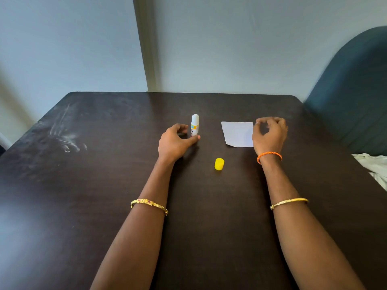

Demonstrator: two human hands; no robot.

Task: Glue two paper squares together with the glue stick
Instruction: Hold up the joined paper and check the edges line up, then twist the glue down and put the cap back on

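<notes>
A white glue stick (195, 124) with a yellow label stands upright and uncapped on the dark table (104, 174). Its yellow cap (219, 164) lies apart, nearer to me. My left hand (174, 142) curls open just left of the stick, thumb tip near its base, fingers not closed around it. A white paper square (237, 133) lies flat to the right. My right hand (270, 133) hovers over the paper's right edge, fingers bent and apart, blurred; I cannot tell if it touches the paper. Only one paper square shows as a single sheet.
A teal chair back (356, 91) stands at the table's right rear corner. White cloth (374, 168) lies off the right edge. Pale smudges (67, 141) mark the table's left side. A wall runs behind the far edge.
</notes>
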